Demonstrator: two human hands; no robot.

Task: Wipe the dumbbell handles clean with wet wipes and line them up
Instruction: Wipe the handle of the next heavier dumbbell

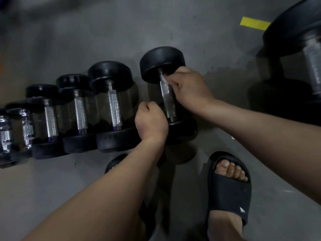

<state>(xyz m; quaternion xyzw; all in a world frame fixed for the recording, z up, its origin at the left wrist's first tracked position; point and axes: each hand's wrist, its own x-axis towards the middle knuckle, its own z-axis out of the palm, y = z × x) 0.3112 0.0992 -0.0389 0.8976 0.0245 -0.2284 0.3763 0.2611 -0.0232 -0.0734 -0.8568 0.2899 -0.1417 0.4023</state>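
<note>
Gripping the top of a knurled steel handle [167, 100], the right hand [187, 89] has its fingers curled round the bar just below the upper black head. A scrap of white wet wipe [163, 78] shows between the fingers and the metal. The grip suits rubbing along the bar, so this looks like the wiping step on this dumbbell [161, 63], which lies on the grey floor [173, 23].

The left hand [151, 119] sits just beside the lower end of the same handle, its fingers drawn into a fist. Whether it holds the bar, a spare wipe or nothing cannot be told from this angle; it may be there to stop the weight rolling.

To the left, a row of smaller dumbbells [79, 110] lies side by side with the handles roughly parallel, the heads shrinking toward the frame edge. The one in hand lies just apart from the row's large end, probably its next place. A much bigger dumbbell [304, 49] lies well apart on the right, near a strip of yellow tape [254, 23].

No numbers or lettering can be read on any head. The only mark is a small white logo on the right black slipper [229, 188], too small to identify.
</note>
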